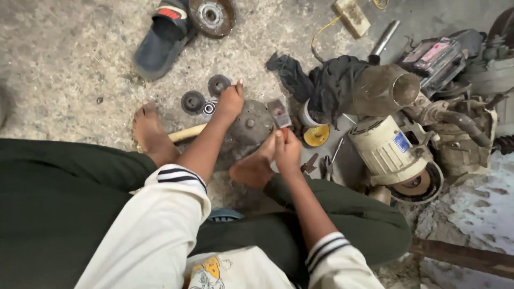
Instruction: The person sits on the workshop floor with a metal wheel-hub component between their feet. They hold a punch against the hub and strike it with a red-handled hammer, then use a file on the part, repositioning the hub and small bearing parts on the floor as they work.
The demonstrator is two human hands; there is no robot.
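My left hand (230,101) reaches forward and rests its fingers on the left edge of a round, domed grey metal part (251,122) lying on the concrete floor. My right hand (287,150) is closed around a small flat metal piece (279,113) and holds it against the right side of the domed part. My bare feet (252,167) sit on either side of the work. Two small dark discs (193,101) and a metal ring (209,108) lie just beyond my left hand.
A cream electric motor (388,152) and a heap of dirty machine parts (455,118) stand at the right. A black rag (326,77), a yellow lid (316,135), pliers (327,166), a wooden handle (186,132), a dark sandal (160,40) and a rusty disc (212,16) lie around.
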